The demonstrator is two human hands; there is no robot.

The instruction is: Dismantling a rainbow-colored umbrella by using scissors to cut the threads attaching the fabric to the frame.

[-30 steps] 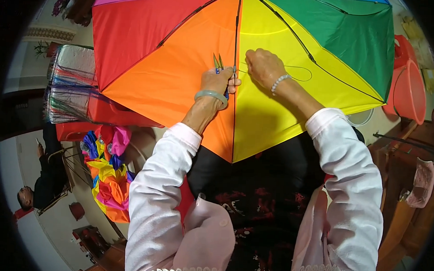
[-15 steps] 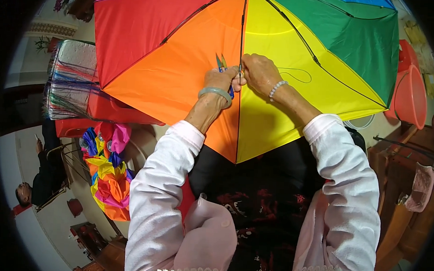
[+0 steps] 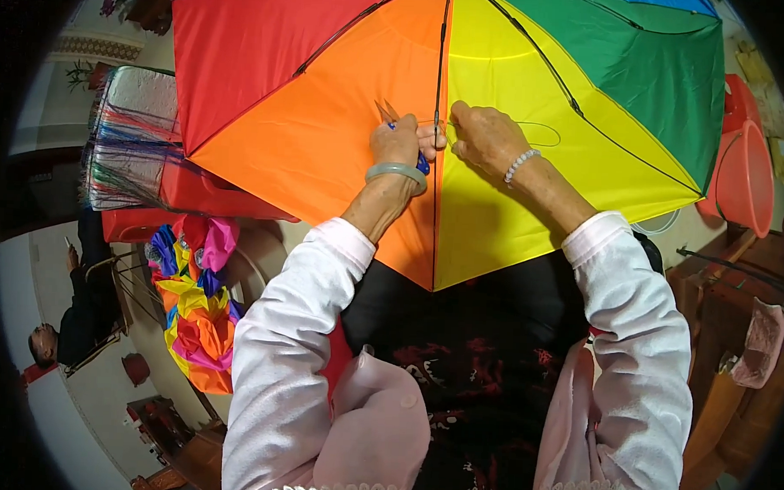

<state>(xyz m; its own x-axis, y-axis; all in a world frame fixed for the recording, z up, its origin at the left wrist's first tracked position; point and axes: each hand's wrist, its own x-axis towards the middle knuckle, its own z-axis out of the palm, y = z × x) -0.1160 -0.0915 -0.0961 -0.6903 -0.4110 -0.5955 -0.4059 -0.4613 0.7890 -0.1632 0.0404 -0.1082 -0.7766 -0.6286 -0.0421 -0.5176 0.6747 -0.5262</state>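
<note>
In the head view — the only one here — the umbrella [image 3: 242, 76] is spread wide w/ its ribbed inner side toward the camera; it fills the upper part, and its nearest tip comes over the lap [image 3: 484, 322]. The cloth looks thin, smooth and light, so I judge it soft, a bit slippery and easy to crease or pierce; the black rib [image 3: 441, 65] betw. the orange panel [image 3: 318, 147] and the yellow panel [image 3: 496, 223] looks slim and stiffer, prob. bendable if pressed sideways. The better place to take hold is thus this rib tog. w/ the cloth just beside it, not the middle of a loose panel. The left hand [image 3: 395, 143] has its grip closed round the scissors [image 3: 384, 112], blades pointing up and blue handle [image 3: 423, 164] below, while its fingertips [image 3: 440, 141] touch at the rib. The right hand [image 3: 489, 141] is just beside, on the yellow side; its grip is pinched nearly w/o gap and seems to hold a thin thread [image 3: 558, 135], which makes a loop over the yellow panel. Whether a needle is in this pinch, I cannot tell — too small. At far left: foam block [image 3: 143, 89] and, lower, a pile of coloured cloth [image 3: 201, 325].
</note>
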